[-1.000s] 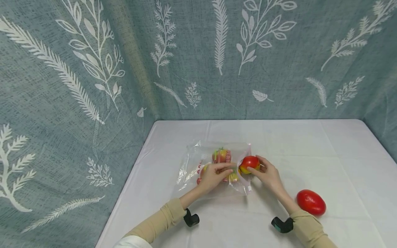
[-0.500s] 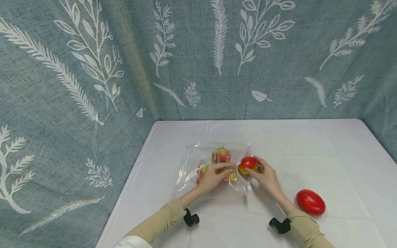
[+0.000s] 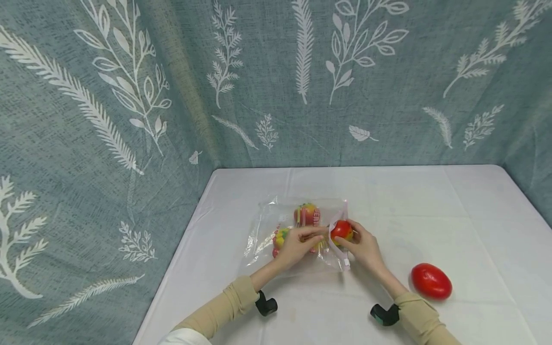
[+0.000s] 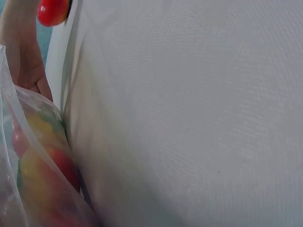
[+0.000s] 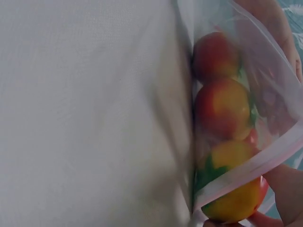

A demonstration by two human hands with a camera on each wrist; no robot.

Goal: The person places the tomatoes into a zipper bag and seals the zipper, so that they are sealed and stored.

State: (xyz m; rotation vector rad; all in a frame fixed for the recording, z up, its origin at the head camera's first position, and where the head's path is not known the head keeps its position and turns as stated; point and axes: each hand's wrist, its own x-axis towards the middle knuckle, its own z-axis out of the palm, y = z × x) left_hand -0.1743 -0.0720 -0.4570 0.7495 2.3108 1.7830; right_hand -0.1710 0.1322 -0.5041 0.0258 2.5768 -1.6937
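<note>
A clear plastic zip bag [image 3: 276, 225] lies flat on the white table [image 3: 431, 206] with several red-yellow fruits [image 3: 307, 214] inside. My left hand [image 3: 316, 235] pinches the bag's upper layer at its mouth. My right hand [image 3: 350, 235] grips a red-yellow fruit [image 3: 340, 228] and holds it in the bag's mouth, by the pink zip strip [image 3: 343, 256]. In the right wrist view that fruit [image 5: 234, 204] sits half under the zip strip [image 5: 255, 165], behind a row of bagged fruits [image 5: 222, 109]. The left wrist view shows the bag [image 4: 33, 170] at the lower left.
A larger plain red fruit [image 3: 431, 281] lies on the table to the right of my right forearm; it also shows as the red fruit [image 4: 52, 10] in the left wrist view. Blue leaf-print curtains [image 3: 108, 120] close off the back and left sides.
My right hand has pushed the red-yellow fruit leftward, further into the bag's mouth. The left hand has stayed at the bag's edge. The red fruit on the table has not moved.
</note>
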